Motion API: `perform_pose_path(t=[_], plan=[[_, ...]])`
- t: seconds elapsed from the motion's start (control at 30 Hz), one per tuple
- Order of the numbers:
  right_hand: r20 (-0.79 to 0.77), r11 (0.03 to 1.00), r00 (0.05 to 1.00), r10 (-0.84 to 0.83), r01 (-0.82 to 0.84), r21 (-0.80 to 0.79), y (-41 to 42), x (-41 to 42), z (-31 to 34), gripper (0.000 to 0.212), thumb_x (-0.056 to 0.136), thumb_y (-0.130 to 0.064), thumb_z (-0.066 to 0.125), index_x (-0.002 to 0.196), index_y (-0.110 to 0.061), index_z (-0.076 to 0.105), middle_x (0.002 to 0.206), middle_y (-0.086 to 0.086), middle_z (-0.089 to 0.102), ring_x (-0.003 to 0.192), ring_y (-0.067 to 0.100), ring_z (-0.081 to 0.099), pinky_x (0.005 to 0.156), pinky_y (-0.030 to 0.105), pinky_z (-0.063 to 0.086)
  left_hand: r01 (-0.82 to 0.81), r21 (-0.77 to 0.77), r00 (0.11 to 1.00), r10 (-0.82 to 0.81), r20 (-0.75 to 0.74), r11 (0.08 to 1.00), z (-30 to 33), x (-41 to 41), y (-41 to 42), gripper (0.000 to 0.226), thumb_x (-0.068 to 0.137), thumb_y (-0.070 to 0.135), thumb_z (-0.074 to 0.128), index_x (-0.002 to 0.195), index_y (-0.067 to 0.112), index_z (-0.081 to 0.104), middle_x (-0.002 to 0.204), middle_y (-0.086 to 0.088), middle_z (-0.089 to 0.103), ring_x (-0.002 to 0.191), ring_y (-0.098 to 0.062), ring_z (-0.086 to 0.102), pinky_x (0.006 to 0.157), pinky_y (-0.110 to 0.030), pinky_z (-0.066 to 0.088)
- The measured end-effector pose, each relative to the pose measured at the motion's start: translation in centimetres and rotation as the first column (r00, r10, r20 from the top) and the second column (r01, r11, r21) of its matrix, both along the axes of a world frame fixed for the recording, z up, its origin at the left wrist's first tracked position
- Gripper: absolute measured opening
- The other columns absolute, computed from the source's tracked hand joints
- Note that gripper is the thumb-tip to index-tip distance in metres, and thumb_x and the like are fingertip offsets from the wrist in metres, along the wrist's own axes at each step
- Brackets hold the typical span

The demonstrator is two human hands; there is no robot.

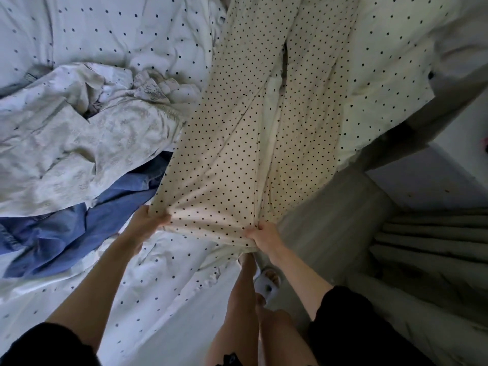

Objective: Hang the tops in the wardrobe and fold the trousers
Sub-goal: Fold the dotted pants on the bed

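White bedding (105, 35) with sparse dark dots covers the bed in front of you. Cream polka-dot trousers (237, 154) lie lengthwise on it, legs running away from you, waist end nearest. Your left hand (148, 223) pinches the waist's left corner, and your right hand (264, 237) grips its right corner, fingers curled into the cloth. Just left of the trousers sits a crumpled pale floral garment (79, 143), with a blue garment (66, 233) partly beneath it.
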State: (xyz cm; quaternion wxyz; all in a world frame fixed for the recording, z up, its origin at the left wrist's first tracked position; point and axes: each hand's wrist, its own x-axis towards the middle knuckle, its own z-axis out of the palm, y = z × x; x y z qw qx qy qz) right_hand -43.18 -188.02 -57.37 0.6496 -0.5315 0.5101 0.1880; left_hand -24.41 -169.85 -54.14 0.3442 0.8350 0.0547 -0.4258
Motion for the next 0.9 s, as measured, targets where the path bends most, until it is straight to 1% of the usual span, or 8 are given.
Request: perform_pose_path(t=[0.07, 0.17, 0.23, 0.37, 0.5, 0.6, 0.73, 0.9], plan=[[-0.003, 0.999, 0.999, 0.051, -0.051, -0.003, -0.1, -0.3, 0.0, 0.02, 0.091, -0.008, 0.055, 0.107, 0.002, 0.06, 0.093, 0.011, 0.059, 0.074, 0.013, 0.055, 0.062, 0.012, 0.045, 0.001, -0.033, 1.0, 0.0, 0.029, 0.999, -0.1, -0.5, 0.0, 0.008, 0.087, 0.0, 0.057, 0.081, 0.006, 0.056, 0.085, -0.012, 0.05, 0.077, -0.021, 0.042, 0.062, -0.029, 0.032], [-0.037, 0.994, 0.993, 0.11, -0.111, -0.01, -0.6, -0.6, 0.1, 0.046, 0.092, -0.016, 0.056, 0.136, -0.009, 0.044, 0.137, 0.007, 0.044, 0.125, 0.02, 0.044, 0.094, 0.025, 0.036, -0.139, -0.079, 0.99, 0.136, -0.042, 0.987, -0.6, -0.9, -0.2, 0.012, 0.089, 0.009, 0.061, 0.1, 0.005, 0.06, 0.092, -0.009, 0.055, 0.088, -0.021, 0.047, 0.077, -0.033, 0.037], [-0.014, 0.992, 0.992, 0.122, -0.122, -0.026, -0.9, -0.7, 0.3, 0.049, 0.094, -0.017, 0.053, 0.14, -0.009, 0.039, 0.145, 0.006, 0.038, 0.131, 0.02, 0.037, 0.095, 0.025, 0.031, -0.26, -0.078, 0.962, 0.251, -0.108, 0.962, -0.8, -0.8, -0.5, 0.024, 0.087, 0.023, 0.065, 0.105, 0.009, 0.061, 0.089, -0.004, 0.059, 0.085, -0.019, 0.05, 0.08, -0.034, 0.036], [0.01, 0.976, 0.977, 0.213, -0.212, -0.039, -1.4, -0.8, 0.3, 0.033, 0.096, -0.018, 0.047, 0.127, -0.008, 0.051, 0.125, 0.005, 0.052, 0.113, 0.016, 0.048, 0.087, 0.022, 0.036, -0.286, -0.013, 0.956, 0.284, -0.074, 0.958, -1.7, -0.2, -1.6, 0.026, 0.079, 0.039, 0.071, 0.084, 0.014, 0.069, 0.08, 0.002, 0.061, 0.072, -0.014, 0.05, 0.063, -0.026, 0.034], [0.001, 0.972, 0.973, 0.232, -0.232, -0.035, -1.9, -0.2, 0.2, 0.014, 0.096, -0.015, 0.044, 0.102, -0.015, 0.056, 0.105, -0.002, 0.052, 0.102, 0.013, 0.049, 0.083, 0.025, 0.037, -0.235, 0.087, 0.969, 0.227, 0.096, 0.968, -2.6, 0.2, -2.9, 0.038, 0.075, 0.039, 0.075, 0.089, 0.005, 0.066, 0.084, -0.007, 0.059, 0.078, -0.021, 0.053, 0.072, -0.03, 0.041], [0.002, 0.969, 0.97, 0.244, -0.244, -0.028, -2.4, 0.6, 0.4, 0.019, 0.097, -0.016, 0.042, 0.106, -0.007, 0.056, 0.102, 0.003, 0.055, 0.093, 0.013, 0.05, 0.079, 0.025, 0.039, 0.003, 0.262, 0.99, -0.039, 0.133, 0.965, -2.1, 0.1, -4.1, 0.061, 0.072, 0.069, 0.06, 0.066, 0.008, 0.053, 0.072, -0.01, 0.055, 0.078, -0.027, 0.054, 0.065, -0.034, 0.041], [0.025, 0.968, 0.968, 0.251, -0.251, -0.026, -3.1, 2.0, 0.6, 0.032, 0.098, -0.019, 0.043, 0.119, 0.001, 0.055, 0.094, 0.008, 0.057, 0.082, 0.013, 0.051, 0.065, 0.018, 0.041, 0.124, 0.478, 0.923, -0.277, 0.266, 0.87, -2.8, -0.8, -6.0, 0.078, 0.073, 0.066, 0.061, 0.112, -0.001, 0.057, 0.117, -0.022, 0.057, 0.114, -0.037, 0.05, 0.096, -0.047, 0.04], [0.028, 0.982, 0.982, 0.189, -0.19, 0.026, -3.4, 2.9, 0.3, 0.034, 0.097, -0.022, 0.047, 0.126, -0.006, 0.051, 0.097, -0.002, 0.062, 0.081, -0.001, 0.056, 0.05, 0.005, 0.042, 0.089, 0.59, 0.926, -0.284, 0.247, 0.802, -3.3, -1.5, -8.0, 0.066, 0.084, 0.05, 0.057, 0.129, 0.002, 0.045, 0.133, -0.016, 0.048, 0.124, -0.032, 0.042, 0.099, -0.04, 0.03]])
